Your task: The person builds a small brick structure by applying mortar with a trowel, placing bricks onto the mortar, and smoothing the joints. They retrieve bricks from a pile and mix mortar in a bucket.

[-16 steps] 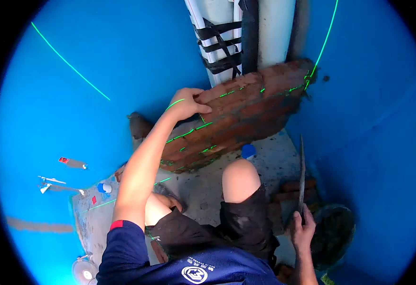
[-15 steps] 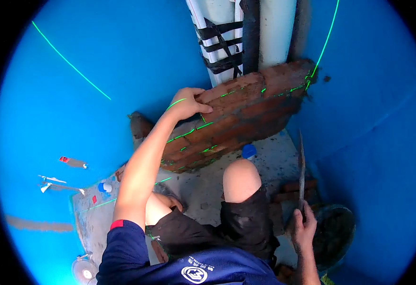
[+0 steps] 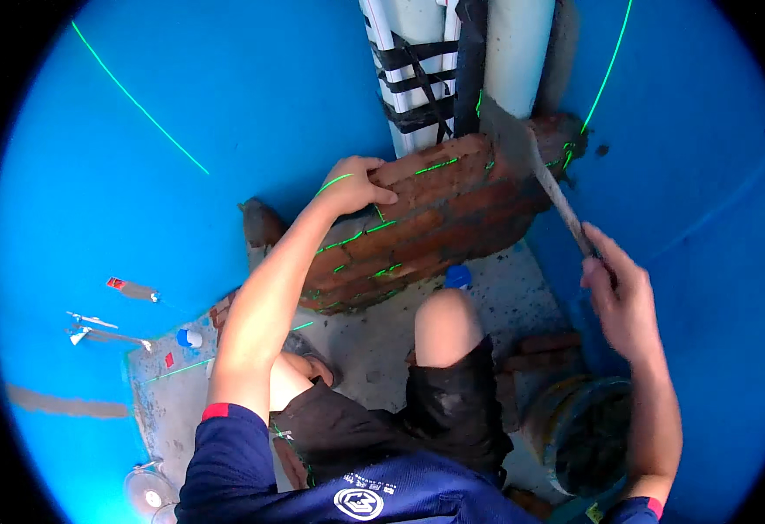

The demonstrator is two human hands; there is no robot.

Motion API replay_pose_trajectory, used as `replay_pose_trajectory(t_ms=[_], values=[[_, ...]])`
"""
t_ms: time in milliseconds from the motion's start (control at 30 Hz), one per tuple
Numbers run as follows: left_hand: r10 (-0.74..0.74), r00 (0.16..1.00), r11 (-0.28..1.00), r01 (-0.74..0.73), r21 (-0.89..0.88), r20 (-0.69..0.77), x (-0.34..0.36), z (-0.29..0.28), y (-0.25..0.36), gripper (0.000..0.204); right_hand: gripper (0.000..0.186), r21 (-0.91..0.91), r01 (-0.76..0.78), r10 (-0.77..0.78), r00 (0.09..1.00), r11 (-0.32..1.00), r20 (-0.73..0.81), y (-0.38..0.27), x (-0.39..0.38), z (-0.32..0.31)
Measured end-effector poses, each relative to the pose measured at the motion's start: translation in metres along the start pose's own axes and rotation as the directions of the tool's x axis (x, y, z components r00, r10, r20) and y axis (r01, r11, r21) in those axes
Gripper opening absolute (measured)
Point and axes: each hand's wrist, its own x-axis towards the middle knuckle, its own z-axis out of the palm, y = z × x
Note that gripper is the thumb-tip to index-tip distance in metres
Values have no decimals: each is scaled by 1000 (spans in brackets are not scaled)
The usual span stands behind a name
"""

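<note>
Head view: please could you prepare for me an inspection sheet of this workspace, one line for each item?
Surface: grey floor, stained and speckled.
Job's things: low brick wall; trowel, blade at the wall's upper right, contact unclear.
Clutter: loose bricks and a bucket holding dark material, both at right.
Hands: left hand grips the left end of a top brick; right hand holds the trowel's handle.
Cables: none certain; white strips at left are too small to identify.
Surroundings: blue walls; pale upright pipe behind the bricks; black tape around thinner white pipes beside it; bright green lines across several surfaces.
</note>
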Motion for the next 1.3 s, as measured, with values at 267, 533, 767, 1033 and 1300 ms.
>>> replay_pose_trajectory(t_ms=[267, 533, 767, 1033, 1300], values=[[27, 1000, 999, -27, -16, 5, 0, 1, -3, 57, 35, -146, -203, 230, 952, 968, 201, -28, 52, -7], [2, 1000, 999, -2, -41, 9, 0, 0, -2, 56, 33, -161, -198, 222, 964, 967, 147, -32, 53, 3], [-3, 1000, 1000, 2, 29, 16, 2, 2, -4, 59, 34, -156, -105, 125, 985, 982, 121, -28, 37, 15], [-8, 1000, 999, 7, 44, 7, 7, 3, -6, 61, 31, -147, -114, 130, 986, 983, 101, -32, 31, 14], [-13, 1000, 999, 12, 35, 8, 5, 5, -5, 55, 30, -71, -92, 91, 996, 993, -15, -45, 23, 7]])
